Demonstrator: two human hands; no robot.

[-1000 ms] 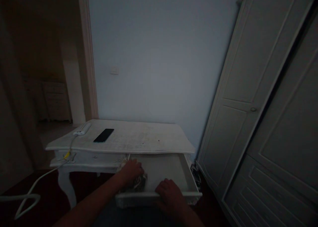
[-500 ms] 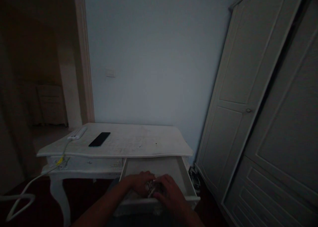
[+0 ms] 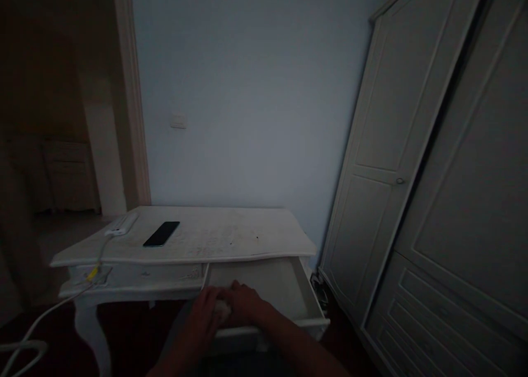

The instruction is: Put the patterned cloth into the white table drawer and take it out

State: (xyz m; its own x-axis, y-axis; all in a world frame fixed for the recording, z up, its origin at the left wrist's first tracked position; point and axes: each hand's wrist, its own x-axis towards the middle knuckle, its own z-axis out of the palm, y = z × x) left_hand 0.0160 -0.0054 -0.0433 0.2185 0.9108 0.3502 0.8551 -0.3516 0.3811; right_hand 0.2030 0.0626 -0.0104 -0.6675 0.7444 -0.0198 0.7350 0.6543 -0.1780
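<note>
An open drawer (image 3: 280, 289) juts from the right half of a white desk (image 3: 214, 231). Over the drawer's front left part, both hands are close together around a small pale bundle (image 3: 223, 311). It looks crumpled, like cloth, but the dim light and the fingers hide most of it. My left hand (image 3: 206, 306) curls around its left side. From the right, my right hand (image 3: 242, 303) closes over the bundle's other side.
A dark phone (image 3: 161, 234) and a white power strip (image 3: 121, 224) lie on the desk's left part. The strip's white cable (image 3: 41, 314) hangs off the left edge. A tall wardrobe (image 3: 371, 190) stands at right, with a dark object (image 3: 318, 289) on the floor beside the desk.
Both hands have moved left within the drawer, carrying the bundle along. The patterned dark and light side seen before now shows as pale. The view has turned slightly right.
</note>
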